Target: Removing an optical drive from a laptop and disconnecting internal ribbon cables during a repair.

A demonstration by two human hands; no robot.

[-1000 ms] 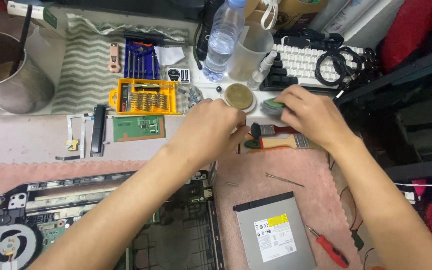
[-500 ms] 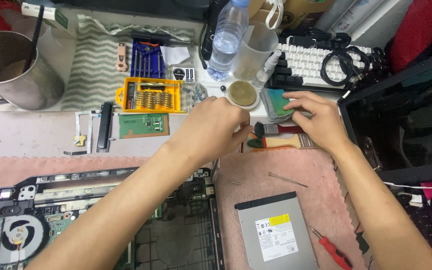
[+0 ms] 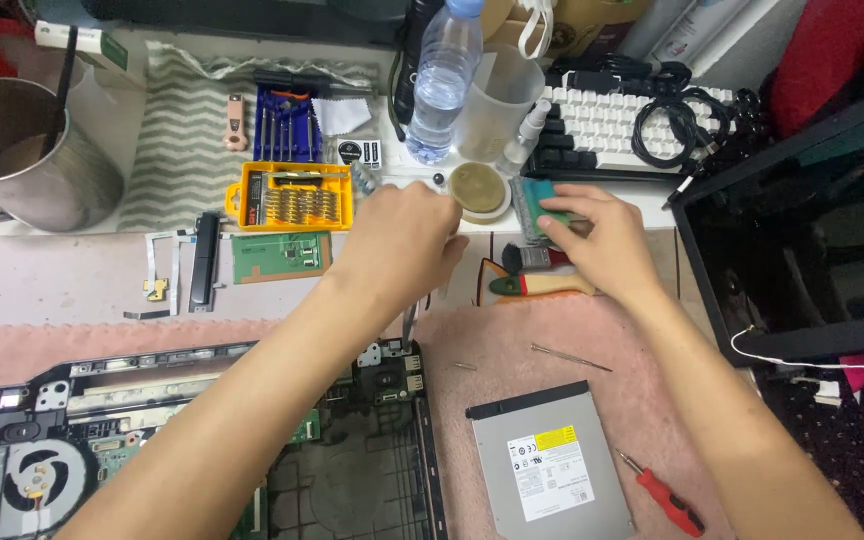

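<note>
My left hand [image 3: 402,240] hovers with its fingers curled together just left of a small round tin [image 3: 478,188] on the edge of the white shelf. Nothing shows between its fingers from this side. My right hand [image 3: 592,235] is to the right of the tin, fingers closed on a teal packet [image 3: 535,200] lying by the keyboard [image 3: 612,120]. A wooden-handled brush [image 3: 542,285] lies just below my right hand. Both forearms reach up across an opened laptop chassis [image 3: 102,450] and a pink mat [image 3: 512,340].
A grey optical drive [image 3: 552,465] and red screwdriver [image 3: 667,500] lie on the mat. A yellow bit case [image 3: 292,195], green circuit board [image 3: 277,255], water bottle [image 3: 442,80], plastic cup [image 3: 497,100] and metal pot [image 3: 32,160] stand further back. A dark screen [image 3: 812,230] is at right.
My hands were together beside the tin; the right hand has moved right onto the teal packet, and the left hand stays by the tin.
</note>
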